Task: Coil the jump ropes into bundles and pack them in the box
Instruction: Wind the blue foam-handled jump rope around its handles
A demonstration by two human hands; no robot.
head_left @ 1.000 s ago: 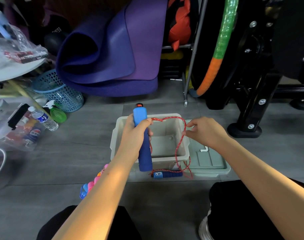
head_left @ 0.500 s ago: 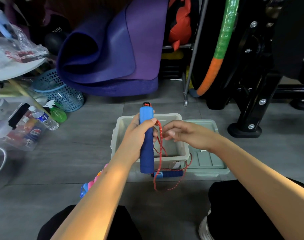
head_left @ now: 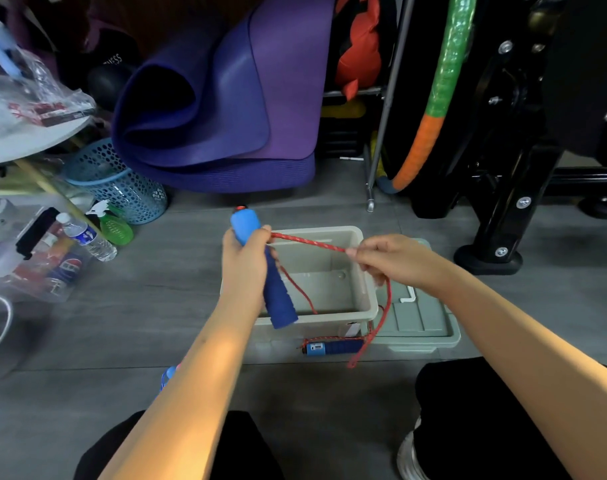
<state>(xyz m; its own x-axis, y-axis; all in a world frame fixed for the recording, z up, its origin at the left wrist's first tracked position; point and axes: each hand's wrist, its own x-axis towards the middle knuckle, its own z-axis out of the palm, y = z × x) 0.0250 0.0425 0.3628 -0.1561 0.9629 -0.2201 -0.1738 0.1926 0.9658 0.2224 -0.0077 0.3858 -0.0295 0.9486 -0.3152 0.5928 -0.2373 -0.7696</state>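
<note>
Far left of our left hand (head_left: 243, 268) we see a bottle (head_left: 87, 237) and a blue basket (head_left: 122, 188) on the floor. Our left hand grips the blue handle (head_left: 265, 271) tilted, its upper end above the fist and its lower end below it, over the near left corner of the box (head_left: 369, 303). The red rope (head_left: 309, 241) runs taut from the left fist to our right hand (head_left: 392, 261), which pinches it above the box. From the right hand the rope drops past the box's near right corner to the second handle (head_left: 333, 348), lying on the floor just in front of the box, between our forearms. The lid (head_left: 423, 323) lies below the right hand, touching the box's right side.
</note>
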